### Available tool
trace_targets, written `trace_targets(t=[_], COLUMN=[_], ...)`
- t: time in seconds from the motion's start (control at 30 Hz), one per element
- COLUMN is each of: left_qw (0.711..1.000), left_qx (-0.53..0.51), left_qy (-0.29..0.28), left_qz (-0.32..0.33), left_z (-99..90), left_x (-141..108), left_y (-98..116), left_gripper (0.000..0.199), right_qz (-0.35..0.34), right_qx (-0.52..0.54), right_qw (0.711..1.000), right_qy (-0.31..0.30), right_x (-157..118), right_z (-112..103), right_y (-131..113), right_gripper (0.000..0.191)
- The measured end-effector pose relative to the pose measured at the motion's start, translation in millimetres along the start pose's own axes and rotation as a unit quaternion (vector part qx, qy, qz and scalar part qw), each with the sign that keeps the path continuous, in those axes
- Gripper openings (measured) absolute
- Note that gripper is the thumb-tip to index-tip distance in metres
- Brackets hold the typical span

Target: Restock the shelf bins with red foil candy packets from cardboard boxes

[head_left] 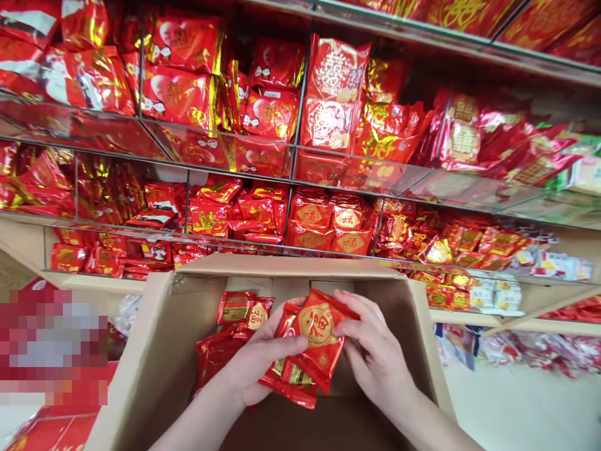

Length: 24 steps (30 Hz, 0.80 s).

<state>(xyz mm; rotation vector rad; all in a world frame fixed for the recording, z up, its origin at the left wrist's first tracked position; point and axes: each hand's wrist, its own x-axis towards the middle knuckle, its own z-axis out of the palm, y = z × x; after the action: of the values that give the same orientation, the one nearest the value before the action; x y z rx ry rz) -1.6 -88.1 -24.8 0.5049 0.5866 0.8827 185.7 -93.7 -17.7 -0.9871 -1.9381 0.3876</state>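
Over an open cardboard box (pixel 154 351), my left hand (pixel 270 351) is closed around several red packets (pixel 319 322), its thumb lying across the front one. That packet is shiny red with a round gold emblem, and others are fanned beneath it. My right hand (pixel 375 347) grips the upper right edge of the front packet between thumb and fingers. Inside the box, at the left, lie more red and gold packets (pixel 239 308), partly hidden by my left forearm.
Glass-fronted shelves (pixel 225 160) filled with red and gold packets rise behind the box. White packets (pixel 495 293) sit on a low shelf at the right. Bagged goods (pixel 530 351) lie below it. Red packaging and a blurred patch are at the lower left.
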Motion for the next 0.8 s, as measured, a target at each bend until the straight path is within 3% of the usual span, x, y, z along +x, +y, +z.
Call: trace_targets(t=[0.07,0.17,0.27,0.37,0.5,0.67,0.8], left_qw=[1.000,0.995,0.987,0.983,0.983,0.989,0.993], left_qx=[0.001,-0.008,0.014,0.064,0.104,0.059,0.053], left_qy=[0.004,0.058,0.106,0.120,0.111,0.105,0.092], left_qz=[0.020,0.076,0.119,0.121,0.107,0.081,0.049], left_z=[4.4,14.6,22.5,24.4,23.3,22.8,20.1], left_x=[-2,-3,0,5,6,4,6], left_y=[-2,-1,-1,-5,-6,1,4], left_gripper=[0.077,0.076,0.075,0.063,0.044,0.055,0.063], right_qz=[0.042,0.173,0.264,0.301,0.313,0.349,0.379], right_qx=[0.022,0.144,0.282,0.305,0.343,0.435,0.453], right_qw=[0.998,0.972,0.922,0.903,0.886,0.827,0.797], right_qy=[0.028,0.067,0.019,-0.027,-0.021,0.071,0.128], right_x=[-3,-5,-2,3,8,37,83], right_z=[2,6,12,14,7,-20,-38], right_y=[-2,-4,-7,-8,-8,-1,11], right_gripper=[0.036,0.036,0.039,0.034,0.024,0.029,0.013])
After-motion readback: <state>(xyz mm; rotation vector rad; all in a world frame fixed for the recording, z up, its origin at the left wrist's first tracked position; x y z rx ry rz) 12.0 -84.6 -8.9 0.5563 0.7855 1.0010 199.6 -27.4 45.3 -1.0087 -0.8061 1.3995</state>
